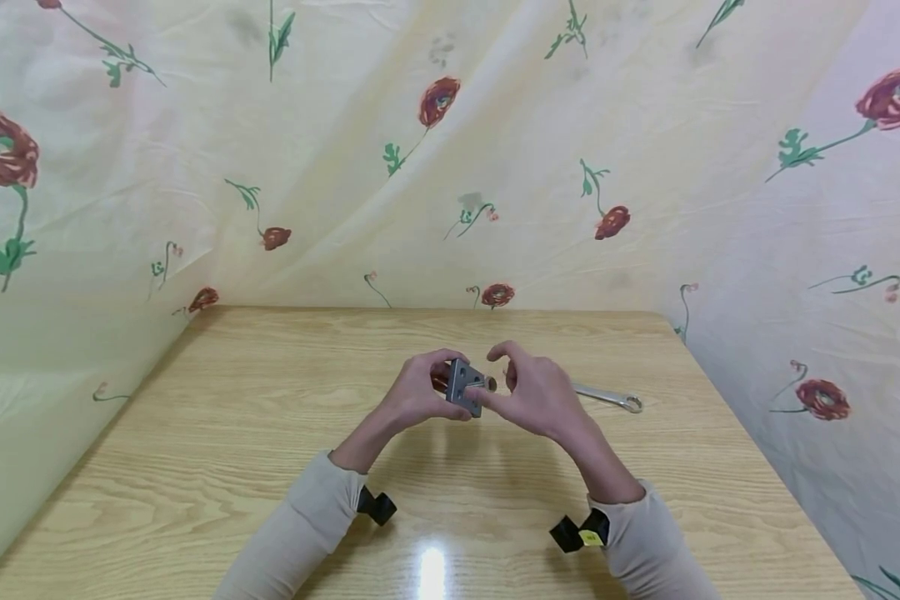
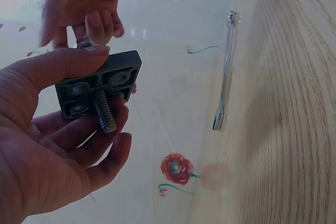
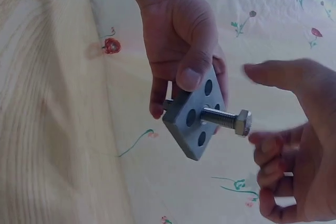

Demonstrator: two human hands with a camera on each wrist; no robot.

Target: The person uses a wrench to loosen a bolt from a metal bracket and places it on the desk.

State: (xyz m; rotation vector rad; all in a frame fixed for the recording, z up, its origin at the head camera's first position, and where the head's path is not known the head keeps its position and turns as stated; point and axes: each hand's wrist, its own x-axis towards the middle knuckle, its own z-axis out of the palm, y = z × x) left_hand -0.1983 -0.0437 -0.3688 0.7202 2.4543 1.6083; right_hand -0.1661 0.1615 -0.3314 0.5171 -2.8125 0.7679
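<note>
My left hand [image 1: 417, 390] grips the edges of a square grey plate [image 3: 184, 129] with several round holes. A hex bolt [image 3: 223, 119] runs through the plate's middle, its head and part of the shank standing out on the right side. In the left wrist view the threaded end of the bolt [image 2: 106, 116] sticks out of the plate's ribbed back, close to my left fingers. Beside the bolt head is my right hand [image 1: 540, 396], thumb and index finger spread apart, the other fingers loosely bent. A gap shows between its fingers and the bolt in the right wrist view.
A combination wrench [image 1: 607, 396] lies on the wood-grain table [image 1: 270, 400], to the right behind my right hand. A flower-printed cloth [image 1: 330, 150] hangs behind the table and along its sides.
</note>
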